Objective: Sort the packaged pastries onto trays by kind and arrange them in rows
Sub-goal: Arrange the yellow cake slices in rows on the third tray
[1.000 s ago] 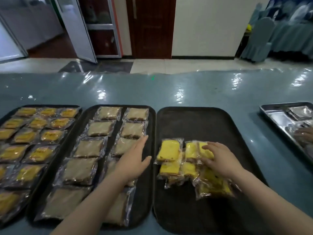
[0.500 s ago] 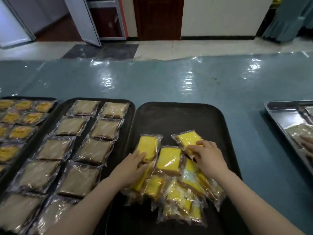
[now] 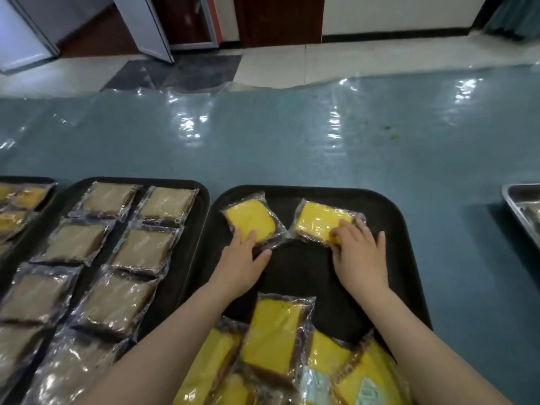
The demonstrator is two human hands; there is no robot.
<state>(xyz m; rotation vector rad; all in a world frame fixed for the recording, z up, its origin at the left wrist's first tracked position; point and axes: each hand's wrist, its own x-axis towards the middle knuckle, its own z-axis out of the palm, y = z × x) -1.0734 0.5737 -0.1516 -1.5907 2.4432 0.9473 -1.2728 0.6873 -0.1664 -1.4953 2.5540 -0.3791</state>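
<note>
A blue-grey tabletop (image 3: 321, 141) under glossy clear film carried four trays. The black tray (image 3: 391, 229) in the centre held two yellow pastry packets side by side along its far edge and a loose, overlapping heap of yellow packets (image 3: 277, 346) at its near edge; the heap was cut off by the bottom of the frame, so its count could not be told. The middle-left black tray (image 3: 201, 217) held brown pastry packets (image 3: 143, 249) in two columns, the nearest rows blurred by glare on the wrapping. A third black tray (image 3: 43, 180) at far left was cropped, showing only a few orange-yellow packets (image 3: 26, 197). A metal tray (image 3: 514, 200) at far right showed only its corner, its contents unreadable.

The left hand (image 3: 239, 258) rested on the near edge of the left yellow packet (image 3: 251, 220), fingers extended onto the wrapper and thumb spread beside it on the tray. The right hand (image 3: 359, 252) pressed the near right corner of the right yellow packet (image 3: 318, 220), fingers slightly bent on top; whether any finger hooked under the wrapper was hidden. Both packets lay flat, tilted slightly toward each other, their wrapper corners nearly touching. Both forearms crossed the heap.
</note>
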